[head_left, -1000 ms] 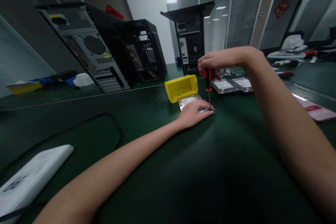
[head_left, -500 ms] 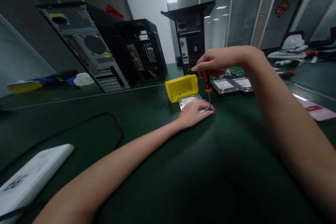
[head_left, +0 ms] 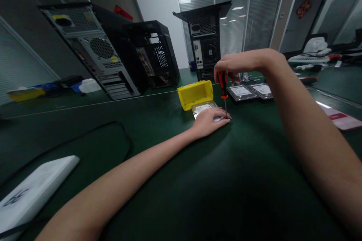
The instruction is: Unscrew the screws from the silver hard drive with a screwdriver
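My left hand (head_left: 207,121) holds a hard drive (head_left: 201,107) down on the dark green table, covering much of it, with the fingers near its right corner. A red-and-black screwdriver (head_left: 223,83) stands nearly upright above that corner, its tip between my left fingers and thumb. My right hand (head_left: 230,66) is closed around the top of its handle from above, wrist bent high. The screw under the tip is too small to make out. Directly behind the drive lies an open yellow plastic box (head_left: 186,99), tipped on its side.
Two more hard drives (head_left: 241,92) lie behind the screwdriver. Computer cases stand along the back: a large tower (head_left: 102,49), an opened case (head_left: 164,52) and another tower (head_left: 205,41). A white slab (head_left: 42,184) and a black cable (head_left: 93,131) are at left, a pinkish card (head_left: 346,120) at right.
The fingers of my right hand have shifted on the screwdriver handle; the extended thumb or finger has drawn in and now points downward. My left hand and the drive stay put.
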Action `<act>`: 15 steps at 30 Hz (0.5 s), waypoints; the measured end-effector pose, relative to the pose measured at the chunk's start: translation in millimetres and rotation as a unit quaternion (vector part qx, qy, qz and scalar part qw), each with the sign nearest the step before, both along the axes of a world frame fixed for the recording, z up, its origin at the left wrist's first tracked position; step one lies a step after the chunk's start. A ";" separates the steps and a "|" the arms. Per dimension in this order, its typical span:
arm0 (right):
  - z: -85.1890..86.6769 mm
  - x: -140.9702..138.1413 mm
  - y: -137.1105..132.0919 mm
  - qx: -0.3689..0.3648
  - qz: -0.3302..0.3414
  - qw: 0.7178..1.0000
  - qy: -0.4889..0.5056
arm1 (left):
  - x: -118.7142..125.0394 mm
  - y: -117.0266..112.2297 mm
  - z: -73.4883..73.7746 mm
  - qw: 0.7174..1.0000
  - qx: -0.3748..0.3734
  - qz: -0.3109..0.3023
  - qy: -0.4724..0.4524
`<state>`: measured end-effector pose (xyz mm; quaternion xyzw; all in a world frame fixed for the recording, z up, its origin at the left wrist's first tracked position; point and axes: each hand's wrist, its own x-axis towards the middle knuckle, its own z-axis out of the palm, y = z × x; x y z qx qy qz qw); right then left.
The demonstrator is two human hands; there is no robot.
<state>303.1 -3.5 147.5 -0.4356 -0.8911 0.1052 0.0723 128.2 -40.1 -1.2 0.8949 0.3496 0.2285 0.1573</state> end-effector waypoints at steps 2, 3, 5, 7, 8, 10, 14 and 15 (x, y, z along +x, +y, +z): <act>1.9 -3.0 -4.3 -0.025 0.004 1.000 0.004 | -0.1 0.2 -0.4 1.000 -0.001 0.003 0.001; 2.7 -4.5 -6.2 -0.034 0.005 0.999 0.005 | -0.1 0.3 -0.7 1.000 -0.002 0.005 0.001; 3.8 -6.8 -8.8 -0.042 0.011 0.999 0.003 | -0.2 0.3 -1.0 1.000 -0.004 0.007 0.000; 4.1 -7.9 -9.1 -0.046 0.019 0.999 -0.008 | -0.2 0.1 -0.9 1.000 -0.005 0.009 -0.001; 4.1 -7.9 -8.5 -0.044 0.024 0.999 -0.012 | -0.3 -0.1 -0.7 1.000 -0.005 0.008 -0.001; 4.2 -7.0 -6.8 -0.042 0.033 0.998 -0.018 | -0.3 -0.3 -0.4 1.000 -0.004 0.007 -0.002; 4.5 -4.9 -5.8 -0.032 0.034 0.998 -0.030 | -0.6 -0.1 -0.5 1.000 0.001 0.003 -0.004; 4.6 -4.7 -6.4 -0.023 0.027 0.999 -0.033 | -0.7 0.0 -0.7 1.000 0.003 0.005 -0.003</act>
